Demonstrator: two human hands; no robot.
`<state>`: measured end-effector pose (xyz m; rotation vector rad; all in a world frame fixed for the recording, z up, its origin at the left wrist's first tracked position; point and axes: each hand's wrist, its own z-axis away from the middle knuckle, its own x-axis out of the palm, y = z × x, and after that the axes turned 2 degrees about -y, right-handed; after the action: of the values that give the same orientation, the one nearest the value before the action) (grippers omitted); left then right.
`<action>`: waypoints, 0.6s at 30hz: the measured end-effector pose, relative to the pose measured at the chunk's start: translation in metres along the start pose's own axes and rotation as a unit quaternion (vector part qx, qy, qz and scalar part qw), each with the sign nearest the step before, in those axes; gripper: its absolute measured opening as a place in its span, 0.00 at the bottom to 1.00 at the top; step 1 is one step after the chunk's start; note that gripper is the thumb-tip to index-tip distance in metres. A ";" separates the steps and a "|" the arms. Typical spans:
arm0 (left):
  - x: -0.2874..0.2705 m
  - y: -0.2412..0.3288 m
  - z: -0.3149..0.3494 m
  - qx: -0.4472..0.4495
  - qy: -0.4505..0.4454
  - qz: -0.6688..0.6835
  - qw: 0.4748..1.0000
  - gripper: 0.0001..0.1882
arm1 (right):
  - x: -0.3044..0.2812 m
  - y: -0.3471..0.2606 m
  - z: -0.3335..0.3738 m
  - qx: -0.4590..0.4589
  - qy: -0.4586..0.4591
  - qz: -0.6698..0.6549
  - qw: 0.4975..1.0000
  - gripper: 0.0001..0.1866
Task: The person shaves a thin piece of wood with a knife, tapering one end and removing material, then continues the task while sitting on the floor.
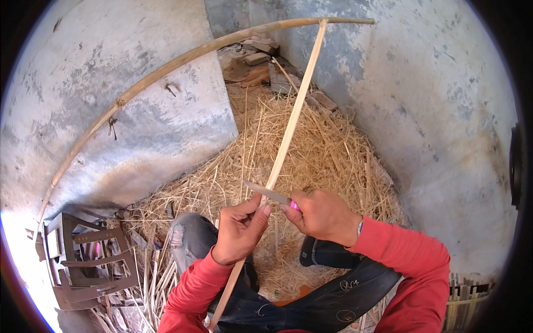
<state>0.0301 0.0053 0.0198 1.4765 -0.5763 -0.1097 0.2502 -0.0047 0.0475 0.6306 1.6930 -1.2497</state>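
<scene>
A long, pale strip of split wood, probably bamboo [288, 130], runs from beside my left thigh up to a curved pole [166, 67] by the walls, its far end meeting the pole. My left hand [240, 228] is closed around the strip, thumb and fingers pinching it. In my right hand [325, 216] is a knife [269, 192] with a pink handle, the fist wrapped round it. The blade lies across the strip just beyond my left fingertips, its tip pointing left. Whether the edge bites into the wood cannot be made out.
Shavings [327, 144] heap up in the corner between two stained walls, with bricks [258, 53] behind. A dark wooden frame [91, 261] stands at the left beside loose sticks [152, 283]. Bundled slats [466, 302] are at the lower right. My bent legs [327, 294] are below my hands.
</scene>
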 end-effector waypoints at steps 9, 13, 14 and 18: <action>-0.001 0.010 -0.007 -0.018 0.015 0.095 0.995 0.20 | -0.017 0.000 -0.018 0.000 0.037 -0.322 0.946 0.27; -0.009 0.011 -0.006 -0.032 -0.016 0.112 0.993 0.23 | -0.026 -0.009 -0.020 0.035 0.035 -0.438 0.897 0.21; -0.007 0.009 -0.006 -0.012 -0.004 0.067 0.998 0.23 | -0.023 -0.009 -0.020 0.038 0.048 -0.419 0.906 0.19; 0.001 -0.003 -0.002 0.049 0.041 -0.107 0.992 0.23 | -0.028 -0.015 -0.021 0.096 0.056 -0.382 0.917 0.14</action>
<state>0.0323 0.0063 0.0175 1.6273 -0.3611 -0.1898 0.2432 0.0131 0.0806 0.1257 2.0106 -1.9705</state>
